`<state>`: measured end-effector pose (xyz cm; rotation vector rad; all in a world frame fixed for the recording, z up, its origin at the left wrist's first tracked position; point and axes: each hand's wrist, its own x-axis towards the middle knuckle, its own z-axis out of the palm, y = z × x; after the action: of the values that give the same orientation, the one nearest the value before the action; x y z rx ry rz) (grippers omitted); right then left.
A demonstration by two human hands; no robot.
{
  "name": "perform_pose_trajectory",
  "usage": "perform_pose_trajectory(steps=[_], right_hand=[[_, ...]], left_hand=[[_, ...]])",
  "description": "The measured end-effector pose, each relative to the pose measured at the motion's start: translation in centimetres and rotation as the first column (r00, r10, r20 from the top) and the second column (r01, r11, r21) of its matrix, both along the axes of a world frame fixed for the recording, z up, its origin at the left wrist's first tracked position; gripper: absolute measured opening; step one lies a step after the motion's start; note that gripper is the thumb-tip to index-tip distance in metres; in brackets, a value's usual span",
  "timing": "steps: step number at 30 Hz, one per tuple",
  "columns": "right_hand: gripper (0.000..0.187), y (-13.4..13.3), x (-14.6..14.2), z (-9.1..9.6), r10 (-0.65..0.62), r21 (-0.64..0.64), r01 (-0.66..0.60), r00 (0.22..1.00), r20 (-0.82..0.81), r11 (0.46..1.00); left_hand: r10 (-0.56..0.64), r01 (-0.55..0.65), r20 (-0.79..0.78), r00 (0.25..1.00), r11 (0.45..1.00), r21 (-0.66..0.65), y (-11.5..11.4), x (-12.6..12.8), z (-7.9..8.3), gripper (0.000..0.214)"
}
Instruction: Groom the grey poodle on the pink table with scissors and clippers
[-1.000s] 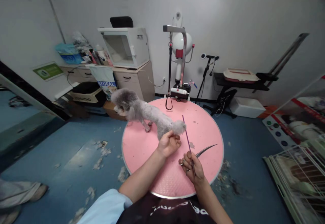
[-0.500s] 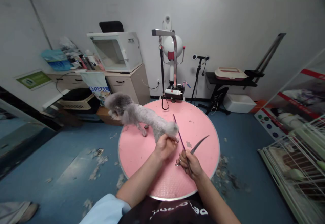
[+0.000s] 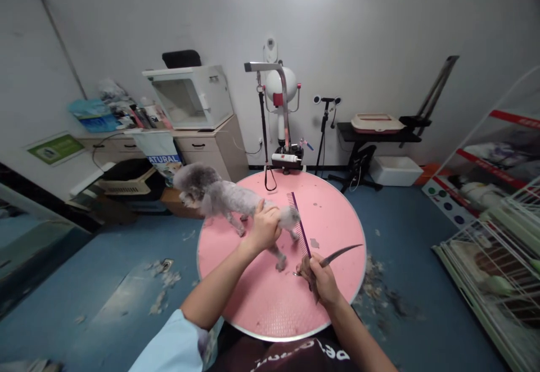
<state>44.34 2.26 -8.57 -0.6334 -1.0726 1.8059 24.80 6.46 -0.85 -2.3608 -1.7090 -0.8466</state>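
A grey, close-clipped dog (image 3: pixel 240 195) stands on the round pink grooming table (image 3: pixel 278 313), its fluffy head toward the left and its rump toward me. My left hand (image 3: pixel 265 227) is closed around the dog's hindquarters, the thumb over its back. In my right hand (image 3: pixel 323 279) are two tools: a purple comb (image 3: pixel 302 231), pointing away from me with its teeth to the left, and curved scissors (image 3: pixel 341 254), whose blades stick out to the right. The comb's upper part is right beside the dog's tail end. My fingers partly hide the scissors' handles.
A grooming arm (image 3: pixel 283 88) with a hanging black loop (image 3: pixel 270 183) rises at the table's far edge, beside a white bottle (image 3: pixel 284 158). Cut hair (image 3: pixel 162 282) lies on the blue floor. Wire cages (image 3: pixel 498 282) stand at right, a cabinet (image 3: pixel 230 147) at back left.
My left hand has moved from low behind the dog up onto its hindquarters, exposing a hind leg. The comb has turned to show its teeth, and the scissors' blades have swung lower.
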Motion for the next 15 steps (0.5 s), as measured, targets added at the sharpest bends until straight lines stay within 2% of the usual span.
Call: perform_pose_trajectory(steps=[2, 4, 6, 7, 8, 10, 12, 13, 15], right_hand=[[0.047, 0.1, 0.9, 0.6, -0.087, -0.058, 0.082, 0.992, -0.089, 0.995], [0.046, 0.7, 1.7, 1.2, -0.239, -0.121, 0.22, 0.955, -0.175, 0.968], [0.044, 1.3, 1.9, 1.7, -0.362, -0.142, 0.341, 0.917, -0.168, 0.929], [0.044, 1.6, 1.6, 1.9, -0.37, -0.131, 0.355, 0.921, -0.12, 0.926], [0.044, 1.7, 1.1, 1.9, -0.342, -0.118, 0.334, 0.938, -0.059, 0.935], [0.048, 1.6, -0.4, 1.8, -0.169, -0.125, 0.171, 0.985, 0.023, 0.977], [0.051, 1.2, -1.7, 1.7, 0.022, -0.147, -0.024, 1.0, -0.019, 0.989], [0.052, 0.9, -2.1, 1.7, 0.078, -0.145, -0.087, 0.995, -0.066, 0.986], [0.053, 0.4, -2.4, 1.8, 0.095, -0.128, -0.115, 0.984, -0.15, 0.985]], left_hand=[[0.025, -0.026, 0.011, 1.0, 0.999, 0.038, 0.2, 0.0, -0.3, 0.016], [0.054, -0.056, 0.037, 0.998, 0.997, 0.062, 0.1, -0.2, -0.6, 0.016], [0.077, -0.081, 0.062, 0.995, 0.994, 0.071, 0.0, -0.4, -0.8, 0.017], [0.081, -0.086, 0.073, 0.994, 0.994, 0.073, -0.1, -0.5, -0.9, 0.017], [0.082, -0.088, 0.082, 0.993, 0.993, 0.077, -0.1, -0.6, -1.0, 0.016], [0.071, -0.078, 0.09, 0.993, 0.993, 0.083, -0.2, -0.8, -1.0, 0.014], [0.049, -0.056, 0.089, 0.995, 0.996, 0.076, -0.3, -0.8, -0.9, 0.014], [0.041, -0.047, 0.088, 0.995, 0.997, 0.066, -0.5, -0.8, -0.8, 0.014], [0.033, -0.037, 0.087, 0.996, 0.998, 0.045, -0.7, -0.7, -0.6, 0.015]])
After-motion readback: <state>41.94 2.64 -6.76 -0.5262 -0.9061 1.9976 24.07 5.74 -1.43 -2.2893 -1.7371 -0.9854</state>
